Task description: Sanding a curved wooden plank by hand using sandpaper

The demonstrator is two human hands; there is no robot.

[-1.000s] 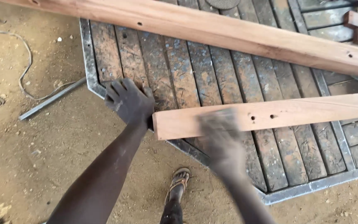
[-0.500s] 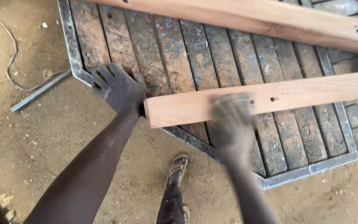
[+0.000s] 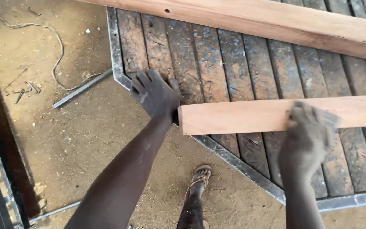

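Sanding the near wooden beam [image 3: 250,115] on the slatted metal table [image 3: 242,63]

Left hand [image 3: 155,94] lies flat, fingers spread, braced against the beam's end; right hand [image 3: 308,129] presses a sanding pad, blurred, on top; the surface looks smooth; how much remains, I cannot tell; 1 other beam [image 3: 276,23] lies beyond.

I am seeing a slatted metal-framed work table [image 3: 119,63] filling the upper right of the frame. A long pale wooden beam [image 3: 242,115] is lying across its lower middle, my left hand [image 3: 155,94] sitting at its left end, my right hand [image 3: 308,135] resting on it further right. A second long wooden plank [image 3: 276,23] is lying behind, along the top. A thin metal rod [image 3: 81,88] is lying on the sandy ground [image 3: 85,140] at left.
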